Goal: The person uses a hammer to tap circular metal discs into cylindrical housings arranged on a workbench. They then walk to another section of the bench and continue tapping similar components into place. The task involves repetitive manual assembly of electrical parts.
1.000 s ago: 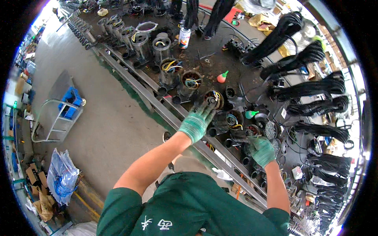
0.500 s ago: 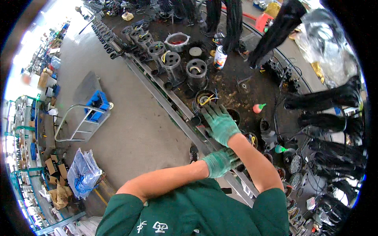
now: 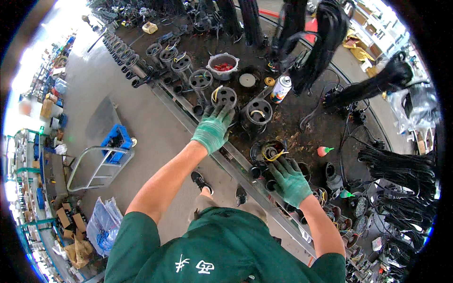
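left hand's fingers (image 3: 222, 113) partly hiding black housing (image 3: 223, 97), far shelves (image 3: 33, 155) blurred

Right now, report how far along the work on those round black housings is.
Done: nothing provably finished. In hand: left hand grips one round black housing; right hand rests at another with a yellow wire. Left: the row of similar housings stands untouched.

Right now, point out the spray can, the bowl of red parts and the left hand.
spray can (image 3: 281, 88), head view, on its white body.
bowl of red parts (image 3: 212, 71), head view, on its grey outer wall.
left hand (image 3: 213, 128), head view, on the green glove's back.
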{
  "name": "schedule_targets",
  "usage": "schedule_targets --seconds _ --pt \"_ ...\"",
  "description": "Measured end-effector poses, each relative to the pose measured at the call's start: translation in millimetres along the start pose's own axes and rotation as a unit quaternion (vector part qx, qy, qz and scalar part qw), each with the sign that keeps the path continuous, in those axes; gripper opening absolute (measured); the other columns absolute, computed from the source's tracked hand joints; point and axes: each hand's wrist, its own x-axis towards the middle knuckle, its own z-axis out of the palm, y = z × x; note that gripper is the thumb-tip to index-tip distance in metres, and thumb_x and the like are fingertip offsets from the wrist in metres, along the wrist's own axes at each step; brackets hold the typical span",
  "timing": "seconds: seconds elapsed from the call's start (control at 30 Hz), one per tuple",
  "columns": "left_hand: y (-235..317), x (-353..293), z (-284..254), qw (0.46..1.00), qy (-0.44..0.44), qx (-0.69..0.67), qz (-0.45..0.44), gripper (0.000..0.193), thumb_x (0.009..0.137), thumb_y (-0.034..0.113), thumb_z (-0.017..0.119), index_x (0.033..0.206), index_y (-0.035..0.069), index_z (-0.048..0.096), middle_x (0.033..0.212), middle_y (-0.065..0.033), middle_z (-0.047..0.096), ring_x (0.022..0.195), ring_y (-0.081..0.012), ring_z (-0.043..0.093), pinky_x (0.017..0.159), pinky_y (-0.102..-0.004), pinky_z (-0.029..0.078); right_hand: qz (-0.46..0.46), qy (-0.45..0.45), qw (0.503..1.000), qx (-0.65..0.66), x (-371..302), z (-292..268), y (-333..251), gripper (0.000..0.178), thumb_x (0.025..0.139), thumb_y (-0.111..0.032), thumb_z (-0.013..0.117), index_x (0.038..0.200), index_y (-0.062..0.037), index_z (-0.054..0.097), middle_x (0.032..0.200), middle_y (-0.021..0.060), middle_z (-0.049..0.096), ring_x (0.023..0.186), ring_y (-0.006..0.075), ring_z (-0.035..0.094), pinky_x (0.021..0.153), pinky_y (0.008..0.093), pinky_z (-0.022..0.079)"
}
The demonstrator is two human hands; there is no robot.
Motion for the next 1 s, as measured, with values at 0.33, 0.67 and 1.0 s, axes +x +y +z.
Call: schedule_targets --seconds 0.33,0.67,1.0 --pt "-39 0 20 0.98 0.019 -0.152 0.128 0.071 0.085 0.036 0.071 0.148 0.008 0.055 0.161 -0.0174 0.04 0.151 -0.0387 0.033 0.124 -0.0583 0.024 0.097 -0.064 0.993 0.021 17 -7 -30 0.07 0.077 -0.014 0.076 0.142 -0.0022 0.055 0.145 0.0211 0.057 0.138 0.0437 0.049 0.121 0.0586 0.03" --pt "-61 2 33 0.976 0.028 -0.12 0.18 0.065 0.089 0.035 0.066 0.148 0.01 0.055 0.168 -0.0132 0.031 0.152 -0.0305 0.032 0.119 -0.0574 0.031 0.184 -0.211 0.959 -0.038 41 -30 -57 0.08 0.08 -0.022 0.073 0.153 -0.0065 0.046 0.155 0.0252 0.044 0.146 0.0473 0.037 0.124 0.0561 0.027" --pt "-73 3 44 0.971 0.018 -0.101 0.215 0.061 0.092 0.031 0.061 0.148 0.008 0.054 0.17 -0.0142 0.026 0.152 -0.0331 0.032 0.118 -0.0576 0.033 0.192 -0.191 0.961 -0.056 51 -24 -71 0.071 0.084 -0.019 0.07 0.15 -0.0057 0.049 0.151 0.0221 0.049 0.144 0.0439 0.04 0.123 0.0537 0.029"
